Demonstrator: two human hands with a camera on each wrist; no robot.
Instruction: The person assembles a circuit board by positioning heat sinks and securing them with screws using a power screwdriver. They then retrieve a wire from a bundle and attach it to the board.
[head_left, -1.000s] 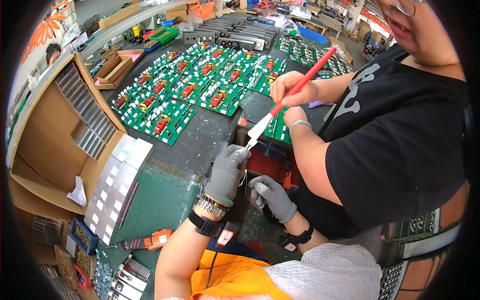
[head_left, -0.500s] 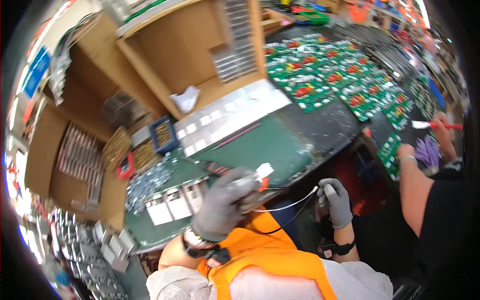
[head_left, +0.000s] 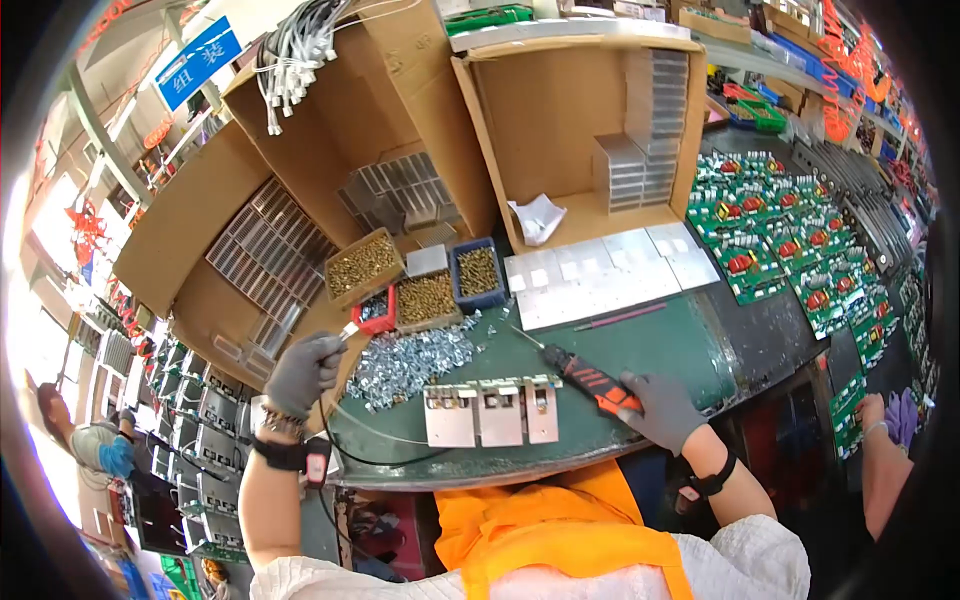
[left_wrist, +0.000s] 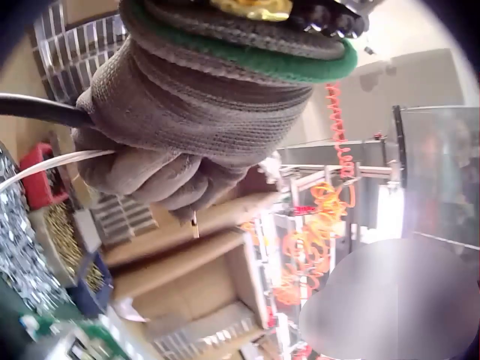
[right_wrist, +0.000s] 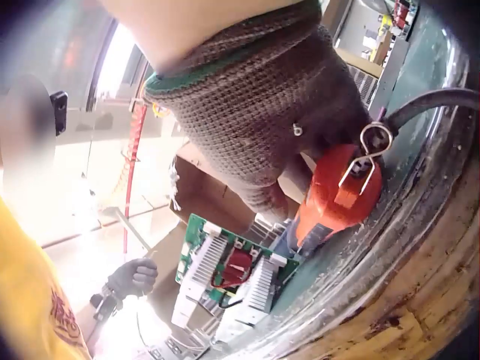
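Note:
My left hand (head_left: 305,375) is raised at the bench's left end, its gloved fingers curled round a cable. White wire (left_wrist: 56,163) and black lead (left_wrist: 41,109) run into that fist in the left wrist view; a pale connector (head_left: 350,329) sticks out above it. Over the bench, my gloved right hand (head_left: 668,412) grips the rear end of an orange and black electric screwdriver (head_left: 590,380). The tool's bit points to the far left. Between the hands stand three small assemblies with metal plates (head_left: 502,425). The right wrist view shows a board with pale heatsinks (right_wrist: 259,292) close by.
Loose silver clips (head_left: 410,360) lie in front of screw bins (head_left: 425,300). Cardboard boxes (head_left: 560,110) stand behind, near flat metal plates (head_left: 600,275). Green circuit boards (head_left: 740,270) cover the right bench; another person's hand (head_left: 872,410) is there.
The view has swung left, away from the other person holding a red-handled brush. My left hand has carried the cable leftwards. My right hand has left the white wire's end and taken hold of the screwdriver.

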